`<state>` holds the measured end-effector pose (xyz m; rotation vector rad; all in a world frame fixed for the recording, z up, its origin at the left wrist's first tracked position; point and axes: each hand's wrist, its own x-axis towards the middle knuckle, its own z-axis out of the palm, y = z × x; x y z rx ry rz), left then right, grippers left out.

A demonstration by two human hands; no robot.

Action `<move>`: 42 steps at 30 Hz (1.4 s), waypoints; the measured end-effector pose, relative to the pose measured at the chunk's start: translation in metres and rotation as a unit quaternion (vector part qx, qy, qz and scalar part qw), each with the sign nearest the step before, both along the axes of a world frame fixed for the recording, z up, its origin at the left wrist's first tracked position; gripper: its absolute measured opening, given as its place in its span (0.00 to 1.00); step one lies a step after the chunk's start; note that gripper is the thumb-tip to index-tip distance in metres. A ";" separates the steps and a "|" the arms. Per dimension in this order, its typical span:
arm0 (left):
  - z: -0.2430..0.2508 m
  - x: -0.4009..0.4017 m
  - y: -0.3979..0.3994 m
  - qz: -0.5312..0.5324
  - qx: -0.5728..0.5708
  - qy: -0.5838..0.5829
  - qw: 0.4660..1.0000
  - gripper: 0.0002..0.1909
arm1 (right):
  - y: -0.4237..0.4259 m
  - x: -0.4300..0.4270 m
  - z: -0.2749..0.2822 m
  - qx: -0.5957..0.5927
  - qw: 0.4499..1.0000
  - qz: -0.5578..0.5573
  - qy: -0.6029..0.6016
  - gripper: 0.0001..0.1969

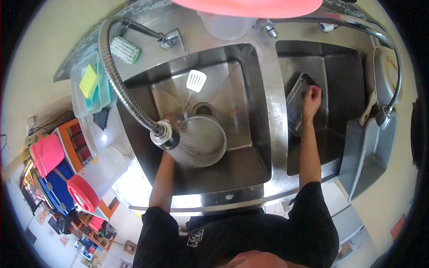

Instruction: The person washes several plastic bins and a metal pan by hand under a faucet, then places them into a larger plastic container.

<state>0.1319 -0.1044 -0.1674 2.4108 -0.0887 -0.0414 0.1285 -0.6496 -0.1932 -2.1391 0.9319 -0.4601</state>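
Observation:
Water sprays from a black and chrome spray head [165, 135] into a round metal pot [205, 140] in the left sink basin. My left hand [172, 120] is at the pot's left rim, partly hidden behind the spray head; its grip cannot be made out. A white slotted spatula [196, 81] lies beyond the pot, its handle running down towards that hand. Over in the right basin, my right hand [312, 97] has its fingers bent at the edge of a clear rectangular container or lid [295, 104]. Whether the fingers grip it is unclear.
A clear tub [75, 90] with a yellow sponge [88, 81] stands left of the sink, near a green and white scrubber [125, 50]. A deep grey tray [372, 154] and a pan [385, 77] are at the right. A second sprayer [384, 117] hangs there.

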 end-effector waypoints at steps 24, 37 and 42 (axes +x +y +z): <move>0.048 -0.073 -0.179 -0.045 -0.441 0.283 0.850 0.07 | 0.123 -0.154 0.205 0.235 0.960 0.114 -0.101 0.08; 0.276 -0.347 0.192 0.248 -0.496 0.234 0.798 0.09 | 0.260 -0.064 0.241 0.263 0.905 0.310 -0.120 0.10; 0.249 -0.590 0.326 0.587 -0.297 0.150 0.738 0.10 | 0.289 -0.102 0.253 0.172 0.923 0.320 -0.125 0.11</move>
